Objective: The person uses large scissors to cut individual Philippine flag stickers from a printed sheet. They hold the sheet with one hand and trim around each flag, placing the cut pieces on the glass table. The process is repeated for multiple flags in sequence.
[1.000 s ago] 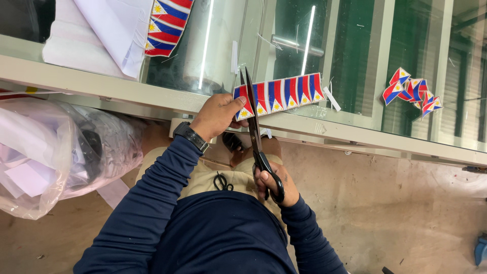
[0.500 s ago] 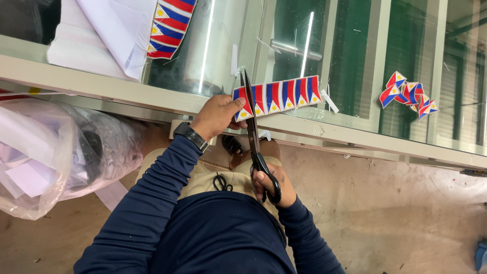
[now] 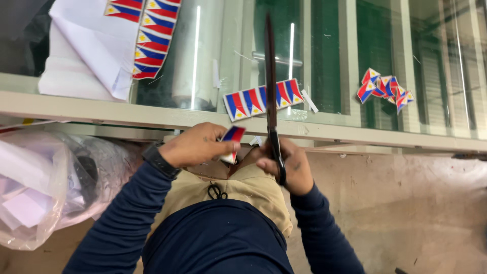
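Gripping scissors (image 3: 271,76), pinching flag piece (image 3: 231,139).

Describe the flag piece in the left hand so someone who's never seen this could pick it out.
Start at the glass-topped table across the upper frame, then drop just below its near edge. There the left hand pinches a small red, blue and white paper flag piece, beside the long dark scissors in the right hand. It is the only single flag off the glass; the others lie on it as strips or a pile.

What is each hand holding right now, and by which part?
The left hand pinches one small cut flag piece by its lower end. The right hand grips the scissors by the handle loops, blades pointing away.
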Demonstrator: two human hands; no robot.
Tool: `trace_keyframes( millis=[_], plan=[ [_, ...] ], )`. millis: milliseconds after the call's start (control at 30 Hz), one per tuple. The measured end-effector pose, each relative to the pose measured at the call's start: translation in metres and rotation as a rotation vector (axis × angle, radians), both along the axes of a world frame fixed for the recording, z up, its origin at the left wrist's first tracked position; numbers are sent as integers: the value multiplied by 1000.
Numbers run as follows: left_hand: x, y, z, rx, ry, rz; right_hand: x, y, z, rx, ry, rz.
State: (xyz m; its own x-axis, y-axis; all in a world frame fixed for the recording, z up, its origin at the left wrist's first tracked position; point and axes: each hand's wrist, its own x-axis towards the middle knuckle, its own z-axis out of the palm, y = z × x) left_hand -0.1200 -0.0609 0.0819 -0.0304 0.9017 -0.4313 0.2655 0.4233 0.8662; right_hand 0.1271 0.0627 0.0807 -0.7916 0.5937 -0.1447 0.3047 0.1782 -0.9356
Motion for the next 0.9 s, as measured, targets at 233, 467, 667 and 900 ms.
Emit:
trace_keyframes(
  millis=[233,467,667,900],
  plan=[
    [-18,6,56,185,85,-240,-40,-1,41,-74,218,-49],
    [50,-13,46,968,-255,132,-46,-2,55,-124,344,-337],
    [71,32,23,690,-270,692,-15,-18,49,-328,485,-52],
    [70,59,73,841,-527,763,26,-53,42,-308,285,56]
  ],
)
